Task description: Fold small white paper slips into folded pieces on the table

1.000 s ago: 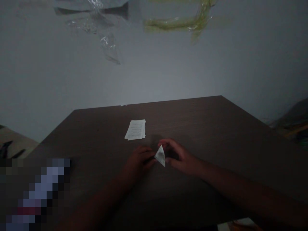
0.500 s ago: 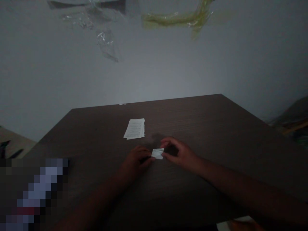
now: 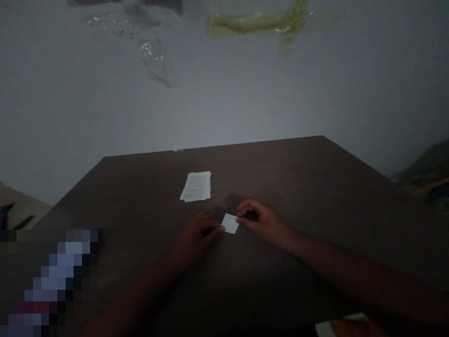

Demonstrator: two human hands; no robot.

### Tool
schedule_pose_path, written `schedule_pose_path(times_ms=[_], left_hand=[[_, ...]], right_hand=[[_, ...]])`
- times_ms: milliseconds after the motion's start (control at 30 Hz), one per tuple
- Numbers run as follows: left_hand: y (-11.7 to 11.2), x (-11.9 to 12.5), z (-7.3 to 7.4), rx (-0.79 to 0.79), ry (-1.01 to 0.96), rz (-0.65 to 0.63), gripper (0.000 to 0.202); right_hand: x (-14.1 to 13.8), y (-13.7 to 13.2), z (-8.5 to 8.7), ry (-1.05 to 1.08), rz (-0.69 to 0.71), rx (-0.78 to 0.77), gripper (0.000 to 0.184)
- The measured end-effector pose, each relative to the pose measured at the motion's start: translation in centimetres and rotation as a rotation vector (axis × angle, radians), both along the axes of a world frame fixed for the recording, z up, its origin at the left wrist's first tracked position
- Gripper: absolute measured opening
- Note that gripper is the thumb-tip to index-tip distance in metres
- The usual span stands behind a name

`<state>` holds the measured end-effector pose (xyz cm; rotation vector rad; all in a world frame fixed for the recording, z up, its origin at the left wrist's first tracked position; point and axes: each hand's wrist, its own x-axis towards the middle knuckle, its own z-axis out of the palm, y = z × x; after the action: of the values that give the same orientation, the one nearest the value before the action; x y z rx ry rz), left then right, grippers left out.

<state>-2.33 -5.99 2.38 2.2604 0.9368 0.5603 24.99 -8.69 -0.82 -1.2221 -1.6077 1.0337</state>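
Note:
A small folded piece of white paper (image 3: 230, 224) is held low over the dark wooden table, between my two hands. My left hand (image 3: 203, 231) pinches its left corner between thumb and fingers. On the opposite side, the thumb and fingertips of my right hand (image 3: 257, 217) close on the upper right corner. Faint print shows on the paper's face. Beyond my left hand lies a stack of printed paper sheets (image 3: 196, 186), its edges slightly uneven.
The table (image 3: 280, 173) meets a pale wall (image 3: 245, 98) at its far edge. Clear tape (image 3: 154, 61) and yellow tape (image 3: 256, 24) cling to the wall. A blurred-out patch (image 3: 56, 276) covers the lower left. A pale object (image 3: 326, 329) shows at the bottom edge.
The small paper has turned between my hands and now looks like a flat, tilted square. My right fingers have closed onto its corner. The sheet stack has stayed put.

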Motion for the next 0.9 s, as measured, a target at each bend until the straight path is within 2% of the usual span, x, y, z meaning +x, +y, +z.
schedule_pose_path(times_ms=[233,433,700,900], left_hand=[[-0.3,0.2,-0.1,0.043,0.040,0.002,0.028],[-0.6,0.5,0.2,0.170,0.169,0.006,0.031],[-0.8,0.9,-1.3,0.244,0.233,0.043,0.023],[-1.3,1.2,-1.4,0.345,0.268,0.117,0.016]], right_hand=[[0.2,0.0,0.5,-0.079,0.021,0.010,0.015],[0.2,0.0,0.7,-0.215,0.057,0.085,0.018],[-0.2,0.0,0.4,-0.378,0.138,0.187,0.015],[-0.3,0.0,-0.3,-0.556,0.186,0.313,0.009]])
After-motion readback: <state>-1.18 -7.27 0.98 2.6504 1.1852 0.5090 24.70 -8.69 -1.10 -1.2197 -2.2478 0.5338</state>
